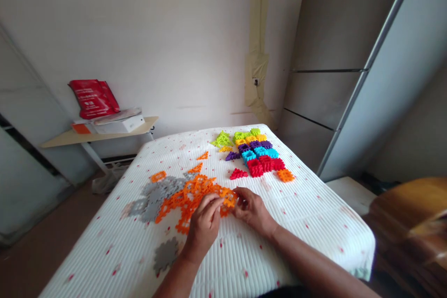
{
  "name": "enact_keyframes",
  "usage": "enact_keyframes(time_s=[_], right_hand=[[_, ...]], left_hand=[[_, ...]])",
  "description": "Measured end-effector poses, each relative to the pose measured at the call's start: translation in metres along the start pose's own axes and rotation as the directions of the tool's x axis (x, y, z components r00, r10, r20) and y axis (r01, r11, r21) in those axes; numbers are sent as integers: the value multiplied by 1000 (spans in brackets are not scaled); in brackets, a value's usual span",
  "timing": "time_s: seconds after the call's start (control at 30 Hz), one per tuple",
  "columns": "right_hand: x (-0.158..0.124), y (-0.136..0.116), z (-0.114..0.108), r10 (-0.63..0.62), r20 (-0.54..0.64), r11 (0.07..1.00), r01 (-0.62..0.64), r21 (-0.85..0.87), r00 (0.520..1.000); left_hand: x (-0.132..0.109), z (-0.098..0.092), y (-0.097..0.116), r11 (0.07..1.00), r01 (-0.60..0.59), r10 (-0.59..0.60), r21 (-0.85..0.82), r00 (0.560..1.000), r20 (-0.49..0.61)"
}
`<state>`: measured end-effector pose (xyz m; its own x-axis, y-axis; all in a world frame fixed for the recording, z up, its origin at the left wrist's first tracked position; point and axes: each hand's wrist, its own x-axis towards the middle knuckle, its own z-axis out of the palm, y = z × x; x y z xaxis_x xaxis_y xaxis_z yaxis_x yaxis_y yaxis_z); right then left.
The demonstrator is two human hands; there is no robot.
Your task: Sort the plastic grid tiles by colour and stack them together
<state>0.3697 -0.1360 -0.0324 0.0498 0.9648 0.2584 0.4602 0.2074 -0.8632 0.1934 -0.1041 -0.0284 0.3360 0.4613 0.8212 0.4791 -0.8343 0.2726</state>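
Orange tile [229, 198], 1 pc, held btwn 2 bare hands, mid scene, at the right end of an orange pile [197, 188]. Left hand [205, 218] pinches its left edge w/ thumb & fingertips; right hand [253, 210] pinches its right edge w/ thumb & forefinger. Tile looks approx. square, so no clear long axis; flat face tilts toward the near side. Can't tell if it touches the pile.

Left of that pile, a grey pile [171, 186]; pcs overlap in both, can't count. Just beyond: 2 orange triangles [196, 168] & 1 orange square [158, 176]. Near left: 1 grey square [166, 254], by the left forearm.

Far right, rows running near to far: 3 red stacks [266, 163], 3 blue stacks [260, 152], 3 purple stacks [254, 144], 3 yellow stacks [250, 139], then green stacks [239, 136], no. unclear. Left of the rows, triangles, 1 group ea.: red [238, 174], purple [233, 156], yellow [225, 149], green [222, 139]. 1 more orange square [285, 175] sits right of red. All on 1 white cloth [331, 228].

Far left: 1 side table [59, 139] w/ 2 red bags [92, 98] & 1 white box [124, 125].
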Motion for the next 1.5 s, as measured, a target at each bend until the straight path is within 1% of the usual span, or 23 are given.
enact_keyframes(time_s=[0.1,0.2,0.27,0.33,0.4,0.43,0.47,0.5,0.57,0.63,0.7,0.77,0.87,0.93,1.03,1.2,1.37,1.5], right_hand=[[0,-6,-1,40,-1,999,-40,-1,999],[1,-11,-2,63,-9,997,-63,-43,998],[1,-10,-6,57,-29,995,-59,-75,998],[3,-5,-15,17,-79,993,-26,-115,997],[6,5,-34,-25,-181,983,-9,-181,983],[8,11,-46,-36,-252,974,-23,-227,967],[9,18,-59,-41,-328,957,-57,-284,944],[9,26,-74,-33,-397,932,-116,-345,917],[9,40,-101,-5,-508,855,-260,-448,861],[8,51,-122,37,-561,776,-378,-505,827],[6,56,-133,78,-573,720,-444,-534,816],[7,58,-137,125,-569,686,-485,-543,813],[9,57,-135,196,-566,644,-541,-542,801],[11,55,-132,215,-559,619,-554,-556,801],[12,53,-131,227,-538,587,-555,-589,812],[11,52,-129,232,-528,549,-558,-622,817],[13,57,-126,217,-542,504,-569,-650,812],[12,63,-124,198,-533,493,-553,-672,823]], left_hand=[[-2,1,-2,999,-41,41,11,999,7],[-3,3,-3,997,-78,77,12,996,34],[-3,4,-2,995,-104,103,6,993,49],[-3,4,-2,993,-117,116,-1,992,56],[-2,3,-2,993,-119,119,-4,992,41],[-1,2,-2,993,-115,115,-2,993,31],[0,1,-3,994,-113,113,1,993,19],[0,1,-3,994,-111,111,6,994,10],[1,0,-5,994,-108,108,18,994,-2],[2,1,-5,993,-111,111,27,994,-13],[2,2,-5,993,-117,117,32,993,-18],[3,2,-4,992,-124,124,39,992,-16],[3,1,-4,990,-131,131,49,991,-16],[3,1,-5,990,-134,135,46,991,-21],[2,1,-7,990,-134,135,32,991,-18],[-1,2,-8,994,-112,112,18,994,3],[-2,2,-8,996,-87,87,-9,996,11],[-2,2,-4,998,-54,54,-22,998,14]])
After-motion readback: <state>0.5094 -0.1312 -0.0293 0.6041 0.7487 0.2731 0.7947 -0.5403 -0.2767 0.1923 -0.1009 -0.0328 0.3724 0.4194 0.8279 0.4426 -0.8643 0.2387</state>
